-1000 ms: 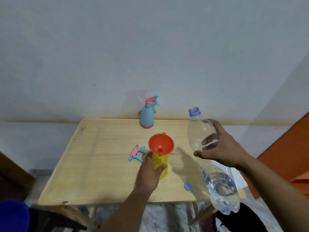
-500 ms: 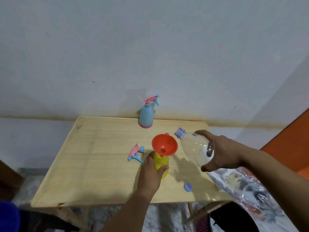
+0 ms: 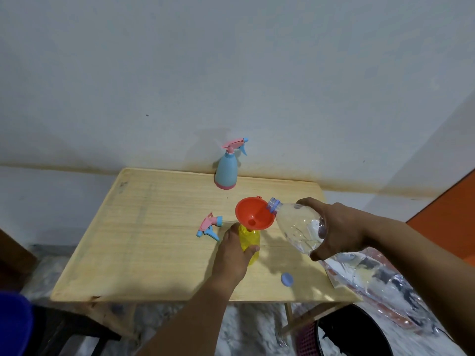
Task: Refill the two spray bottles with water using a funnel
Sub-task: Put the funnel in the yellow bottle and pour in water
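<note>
Head view, one moment at a wooden bench (image 3: 144, 242) standing against a pale wall.
Item, yellow spray bottle (image 3: 250, 238): standing upright near the bench's middle, sprayer off, an orange funnel (image 3: 253, 214) sitting in its neck.
Item, left hand (image 3: 232, 253): wrapping its fingers and thumb round the yellow bottle's body, gripping it.
Item, clear water bottle (image 3: 298, 227): uncapped, lying tilted with its blue-ringed mouth touching the funnel's right rim; whether water is flowing cannot be told.
Item, right hand (image 3: 339, 229): grasping the water bottle's upper body, thumb below and fingers over the top.
Item, loose sprayer head (image 3: 209, 224), pink and blue: lying on its side on the bench, just left of the left hand.
Item, blue spray bottle (image 3: 227, 168): standing upright at the far edge by the wall, pink sprayer fitted.
Item, blue cap (image 3: 287, 279): lying flat near the front edge, right of the left forearm.
</note>
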